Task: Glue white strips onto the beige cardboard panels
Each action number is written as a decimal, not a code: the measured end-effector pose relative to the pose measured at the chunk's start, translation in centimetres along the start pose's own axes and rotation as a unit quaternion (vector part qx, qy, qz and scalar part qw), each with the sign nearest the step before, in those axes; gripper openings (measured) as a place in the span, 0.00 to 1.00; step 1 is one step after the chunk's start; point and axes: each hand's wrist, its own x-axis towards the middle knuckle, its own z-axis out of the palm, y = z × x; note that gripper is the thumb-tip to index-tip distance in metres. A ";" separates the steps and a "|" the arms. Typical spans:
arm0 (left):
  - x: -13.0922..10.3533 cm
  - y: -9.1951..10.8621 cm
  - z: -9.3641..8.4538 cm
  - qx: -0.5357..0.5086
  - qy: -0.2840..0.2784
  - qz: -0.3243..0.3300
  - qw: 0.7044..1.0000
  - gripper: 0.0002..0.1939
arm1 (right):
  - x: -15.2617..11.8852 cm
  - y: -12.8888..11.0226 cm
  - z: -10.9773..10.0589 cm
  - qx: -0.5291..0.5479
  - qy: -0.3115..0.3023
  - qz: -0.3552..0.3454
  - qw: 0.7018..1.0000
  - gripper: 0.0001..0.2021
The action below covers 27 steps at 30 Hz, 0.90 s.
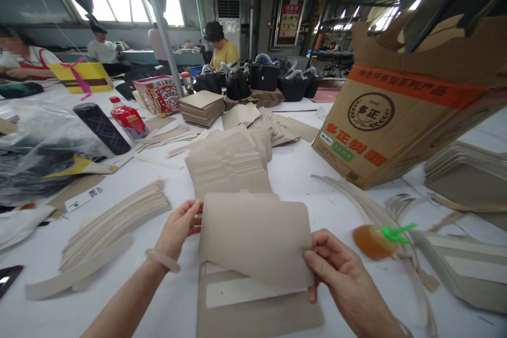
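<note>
Panel [255, 235], beige, rounded corners, held up over white table [301, 174] just above flat beige piece [253, 311] with pale strip. Left hand [179, 228] pinching panel's left edge, fingers closed on it. Right hand [340, 269] gripping lower right corner, thumb on front face. Fanned stack of similar panels [227, 166] just behind. Amber bottle with green nozzle [376, 240] to right, near right hand. Tilted cardboard box [396, 121] farther right.

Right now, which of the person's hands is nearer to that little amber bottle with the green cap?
The right hand. It grips the lower right corner of the beige panel, just left of the amber bottle. The left hand holds the panel's far left edge.
</note>
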 end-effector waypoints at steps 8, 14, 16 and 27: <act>-2.5 2.0 0.3 0.137 -0.040 0.154 0.978 0.24 | 1.5 -0.3 2.6 0.035 -0.038 -0.019 0.998 0.11; -0.2 2.0 0.5 0.083 -0.121 0.131 0.980 0.26 | 6.3 -3.7 7.9 0.163 -0.099 -0.076 0.979 0.13; 0.1 2.4 -0.1 0.052 -0.138 0.103 0.984 0.27 | 6.8 -4.7 8.3 0.179 -0.099 -0.080 0.976 0.14; -4.8 -0.1 -0.4 -0.016 -0.148 -0.019 0.989 0.28 | 2.3 -3.1 6.2 0.320 -0.076 0.035 0.944 0.14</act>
